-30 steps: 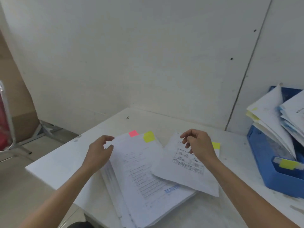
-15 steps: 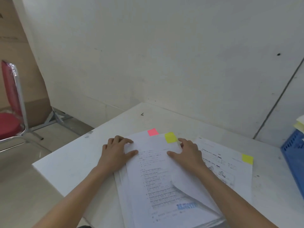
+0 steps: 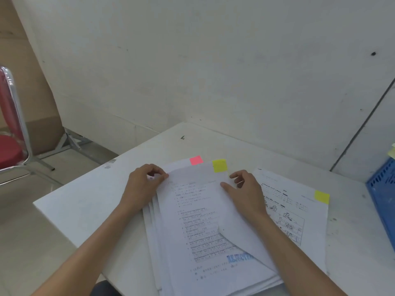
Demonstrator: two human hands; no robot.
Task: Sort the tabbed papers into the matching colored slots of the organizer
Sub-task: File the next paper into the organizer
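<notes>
A person sorting tabbed papers works at a white tabletop (image 3: 85, 201) pushed into a pale corner, where a thick stack of white printed papers (image 3: 205, 242) serves as the centre of the scene. At the far right of the stack, only a corner of the blue plastic slotted organizer (image 3: 382, 193) shows, well apart from the sheets it must receive. Just right of the stack lies a loose white sheet with cartoon drawings (image 3: 299, 214), a yellow tab (image 3: 321, 196) at its far corner. On the stack's left edge the left hand (image 3: 143, 186) pinches the top sheet's corner between thumb and fingers; at the stack's upper right the right hand (image 3: 245, 193) rests loosely curled on the paper, its grip closed on nothing. At the stack's far edge sit a yellow sticky tab (image 3: 219, 165) and, beside it, a pink sticky tab (image 3: 196, 160). The likely hazards: several thin sheets lifting together, mixing pink with yellow; the fanned stack sliding off the near edge; a tab peeling away.
</notes>
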